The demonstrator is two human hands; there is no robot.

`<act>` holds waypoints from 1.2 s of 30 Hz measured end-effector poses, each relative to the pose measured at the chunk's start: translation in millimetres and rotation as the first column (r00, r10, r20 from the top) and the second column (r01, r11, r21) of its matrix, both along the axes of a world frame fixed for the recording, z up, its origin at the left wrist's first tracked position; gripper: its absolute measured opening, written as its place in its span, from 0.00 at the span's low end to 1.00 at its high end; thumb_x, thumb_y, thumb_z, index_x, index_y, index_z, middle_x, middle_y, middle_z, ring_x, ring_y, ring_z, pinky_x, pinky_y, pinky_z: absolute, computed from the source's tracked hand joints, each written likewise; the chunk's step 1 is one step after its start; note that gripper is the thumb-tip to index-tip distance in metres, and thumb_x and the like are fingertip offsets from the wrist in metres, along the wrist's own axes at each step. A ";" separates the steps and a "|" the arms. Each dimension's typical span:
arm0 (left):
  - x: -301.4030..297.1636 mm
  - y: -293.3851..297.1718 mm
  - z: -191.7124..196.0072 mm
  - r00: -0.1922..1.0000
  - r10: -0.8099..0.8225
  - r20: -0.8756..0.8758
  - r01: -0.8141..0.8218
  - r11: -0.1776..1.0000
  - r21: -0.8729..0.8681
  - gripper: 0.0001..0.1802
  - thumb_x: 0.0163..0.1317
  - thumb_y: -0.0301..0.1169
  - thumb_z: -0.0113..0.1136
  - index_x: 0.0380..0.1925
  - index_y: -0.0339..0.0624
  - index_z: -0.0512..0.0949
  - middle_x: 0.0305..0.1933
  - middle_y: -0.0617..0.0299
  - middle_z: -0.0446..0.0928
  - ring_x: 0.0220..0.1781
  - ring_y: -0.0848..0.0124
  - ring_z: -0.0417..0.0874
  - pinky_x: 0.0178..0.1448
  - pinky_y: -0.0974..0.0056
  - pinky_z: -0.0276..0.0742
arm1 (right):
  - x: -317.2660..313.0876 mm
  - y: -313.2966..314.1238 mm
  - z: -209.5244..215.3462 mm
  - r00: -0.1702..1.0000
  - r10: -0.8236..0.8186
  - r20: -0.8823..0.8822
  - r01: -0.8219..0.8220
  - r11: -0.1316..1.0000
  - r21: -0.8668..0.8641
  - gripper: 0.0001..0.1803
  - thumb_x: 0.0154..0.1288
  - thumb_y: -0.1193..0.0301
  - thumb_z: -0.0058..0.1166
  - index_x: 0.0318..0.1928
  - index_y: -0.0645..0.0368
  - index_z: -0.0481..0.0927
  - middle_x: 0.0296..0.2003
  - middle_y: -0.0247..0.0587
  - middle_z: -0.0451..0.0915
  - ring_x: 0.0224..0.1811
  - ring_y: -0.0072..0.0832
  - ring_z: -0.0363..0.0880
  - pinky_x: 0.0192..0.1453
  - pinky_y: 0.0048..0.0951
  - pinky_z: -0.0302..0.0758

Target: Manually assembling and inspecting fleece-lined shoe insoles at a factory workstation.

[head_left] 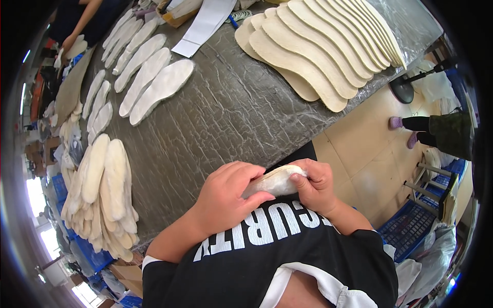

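Observation:
Close to my body, just off the table's near edge, I hold a fluffy white insole [280,183] with a cream edge, curled between both hands. My left hand [228,190] wraps around one end, its thumb below and fingers above. My right hand [317,187] pinches the other end, thumb pressed on the fuzzy side. On the far right of the table, cream insoles [313,46] overlap in a fanned row. White insoles [162,90] lie in rows at the far left. Several fuzzy insoles [102,190] are heaped at the left edge.
The dark table [205,133] has a wrinkled plastic cover. White paper sheets [203,31] and a blue pen [233,21] lie at the back. Another person's hand [68,43] is at the far left. A blue crate [411,226] and a standing person's legs [418,131] are on the right.

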State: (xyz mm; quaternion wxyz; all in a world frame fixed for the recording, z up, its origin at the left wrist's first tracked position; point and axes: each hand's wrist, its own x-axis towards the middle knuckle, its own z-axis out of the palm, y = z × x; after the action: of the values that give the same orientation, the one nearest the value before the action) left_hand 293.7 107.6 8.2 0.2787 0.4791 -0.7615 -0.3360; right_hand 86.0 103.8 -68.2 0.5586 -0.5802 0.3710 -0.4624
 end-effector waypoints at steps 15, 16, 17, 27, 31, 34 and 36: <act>17.5 -16.5 -6.2 0.997 -0.006 -0.079 0.005 1.000 -0.016 0.13 0.54 0.26 0.68 0.39 0.34 0.80 0.31 0.54 0.81 0.32 0.59 0.82 0.38 0.60 0.77 | 10.8 -17.6 9.9 0.986 0.158 0.050 -0.157 0.987 -0.032 0.19 0.58 0.81 0.59 0.53 0.61 0.80 0.38 0.43 0.85 0.39 0.27 0.85 0.46 0.23 0.79; 16.4 -16.8 -3.2 0.997 -0.017 -0.074 0.015 1.000 -0.024 0.13 0.54 0.26 0.68 0.39 0.34 0.80 0.31 0.54 0.81 0.32 0.59 0.82 0.38 0.60 0.77 | 15.5 -17.8 7.4 0.987 0.160 0.029 -0.157 0.985 -0.068 0.22 0.56 0.83 0.58 0.53 0.58 0.79 0.39 0.43 0.86 0.39 0.31 0.87 0.44 0.26 0.80; 14.8 -16.0 0.5 0.997 0.017 -0.071 -0.025 0.994 -0.111 0.16 0.53 0.29 0.70 0.40 0.35 0.80 0.35 0.54 0.80 0.34 0.59 0.81 0.39 0.60 0.77 | 18.9 -19.3 11.1 0.987 0.156 0.035 -0.153 0.985 -0.076 0.22 0.56 0.83 0.58 0.53 0.58 0.79 0.39 0.43 0.86 0.39 0.31 0.87 0.44 0.26 0.80; 24.4 -5.0 31.1 0.979 -0.003 0.204 0.120 0.816 -0.565 0.15 0.42 0.25 0.72 0.34 0.46 0.82 0.37 0.65 0.77 0.35 0.65 0.74 0.39 0.60 0.67 | 40.6 -17.6 26.5 0.981 0.086 -0.175 -0.158 0.878 -0.451 0.29 0.45 0.83 0.62 0.54 0.62 0.77 0.29 0.45 0.82 0.30 0.43 0.84 0.34 0.36 0.81; 26.8 -0.4 33.7 0.972 0.004 0.237 0.142 0.790 -0.597 0.16 0.41 0.24 0.69 0.34 0.46 0.82 0.34 0.67 0.77 0.34 0.65 0.73 0.39 0.59 0.65 | 45.9 -15.3 31.5 0.982 0.043 -0.182 -0.136 0.832 -0.537 0.30 0.44 0.82 0.63 0.53 0.64 0.74 0.28 0.47 0.82 0.28 0.43 0.83 0.32 0.37 0.81; 28.0 1.9 32.6 0.979 0.041 0.200 0.098 0.765 -0.636 0.16 0.40 0.23 0.69 0.33 0.45 0.81 0.33 0.66 0.77 0.33 0.66 0.73 0.39 0.59 0.65 | 47.0 -13.6 35.6 0.982 0.039 -0.184 -0.138 0.816 -0.562 0.31 0.44 0.81 0.63 0.53 0.64 0.73 0.28 0.47 0.82 0.28 0.43 0.83 0.31 0.37 0.81; 28.6 2.2 33.3 0.970 0.046 0.238 0.122 0.757 -0.642 0.16 0.41 0.23 0.69 0.34 0.44 0.80 0.33 0.66 0.77 0.32 0.66 0.73 0.39 0.59 0.65 | 47.4 -12.8 36.3 0.980 0.035 -0.198 -0.144 0.810 -0.569 0.31 0.44 0.81 0.63 0.54 0.65 0.72 0.28 0.47 0.82 0.28 0.43 0.83 0.31 0.37 0.81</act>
State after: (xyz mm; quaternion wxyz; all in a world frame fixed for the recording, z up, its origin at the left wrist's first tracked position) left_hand 322.3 109.8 41.5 0.3271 0.3733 -0.8681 0.0051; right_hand 133.4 91.0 -31.9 0.3408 -0.7786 0.2328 -0.4728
